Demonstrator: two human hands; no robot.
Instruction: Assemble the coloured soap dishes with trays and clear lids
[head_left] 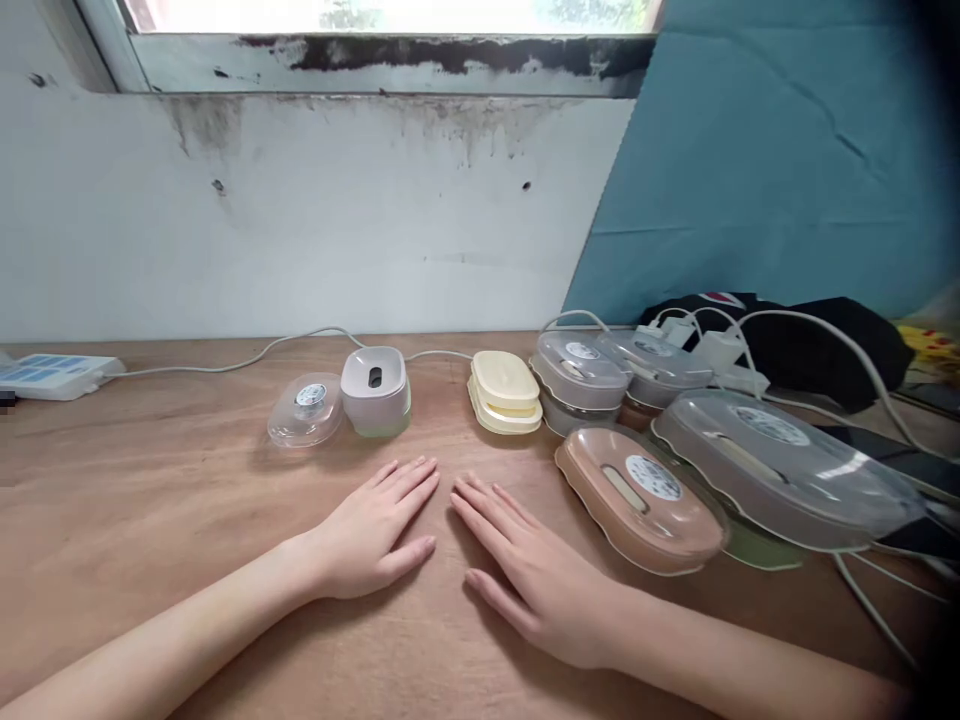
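My left hand and my right hand both lie flat, palm down, on the wooden table, fingers stretched out, fingertips almost meeting. Neither holds anything. Just beyond them stand a clear round lid, a small white-lidded box and a stack of cream lids. Right of my right hand lies a brown lidded container, close to the fingers but apart from them.
Grey lidded containers and a large clear-lidded one crowd the right side, among white cables and dark cloth. A white power strip lies at the far left. A white wall and a blue sheet close off the back.
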